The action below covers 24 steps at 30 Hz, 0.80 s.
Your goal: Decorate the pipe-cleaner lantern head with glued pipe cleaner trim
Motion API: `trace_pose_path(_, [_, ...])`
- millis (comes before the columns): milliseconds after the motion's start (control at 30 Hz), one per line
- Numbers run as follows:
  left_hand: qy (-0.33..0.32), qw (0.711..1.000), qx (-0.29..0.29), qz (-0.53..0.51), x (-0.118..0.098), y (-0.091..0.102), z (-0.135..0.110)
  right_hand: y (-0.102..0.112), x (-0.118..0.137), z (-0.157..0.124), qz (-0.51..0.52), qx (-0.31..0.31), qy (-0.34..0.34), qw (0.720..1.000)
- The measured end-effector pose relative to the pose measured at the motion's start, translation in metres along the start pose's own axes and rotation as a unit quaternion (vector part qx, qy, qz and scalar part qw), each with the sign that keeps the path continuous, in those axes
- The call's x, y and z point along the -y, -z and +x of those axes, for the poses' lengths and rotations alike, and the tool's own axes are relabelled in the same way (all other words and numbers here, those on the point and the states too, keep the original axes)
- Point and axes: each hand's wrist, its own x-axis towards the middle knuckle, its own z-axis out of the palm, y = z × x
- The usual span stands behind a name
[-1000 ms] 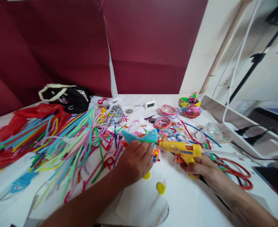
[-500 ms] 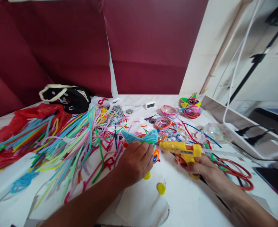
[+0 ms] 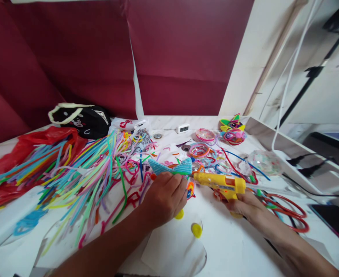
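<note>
Left hand [image 3: 166, 198] pinches a light-blue, ridged, pointed craft piece [image 3: 183, 167] above the white counter [image 3: 227, 242]; right hand [image 3: 242, 204] grips a yellow plastic glue gun [image 3: 215, 180], nozzle close by. A slip could burn the left hand.

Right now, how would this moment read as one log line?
left hand: holding light-blue ribbed piece | right hand: gripping yellow glue gun | nozzle: close to piece, contact unclear | nearby: yellow discs, pipe cleaners

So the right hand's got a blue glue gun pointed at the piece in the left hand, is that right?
Not quite: the head view shows a yellow glue gun, not blue. The right hand does point it at the piece in the left hand.
</note>
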Motion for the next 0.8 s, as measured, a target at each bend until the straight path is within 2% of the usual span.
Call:
trace_pose_path(100, [0.001,1.000,-0.004,0.002,0.001,-0.001,-0.001,0.002,-0.004,-0.002,-0.029,-0.005,0.020,0.999])
trace_pose_path(233, [0.016,1.000,0.013,-0.005,0.000,-0.001,-0.001,0.007,-0.010,-0.005,-0.094,-0.003,0.008,0.996])
trace_pose_path(333, [0.018,0.999,0.024,-0.011,-0.001,-0.001,-0.001,0.010,-0.014,-0.009,-0.135,-0.027,-0.003,0.990])
trace_pose_path(433, [0.012,1.000,0.019,-0.005,0.000,-0.001,-0.001,0.012,-0.009,-0.013,-0.186,-0.038,0.058,0.980])
trace_pose_path(533, [0.005,1.000,0.013,0.006,0.000,-0.002,-0.001,0.010,0.004,-0.017,-0.217,-0.006,0.155,0.964])
trace_pose_path(633, [0.000,1.000,0.011,0.008,0.001,-0.002,0.001,0.010,0.011,-0.019,-0.250,0.010,0.191,0.949])
trace_pose_path(800, [-0.004,1.000,0.010,0.006,0.001,-0.002,0.005,0.014,-0.007,-0.012,-0.304,0.006,0.238,0.922])
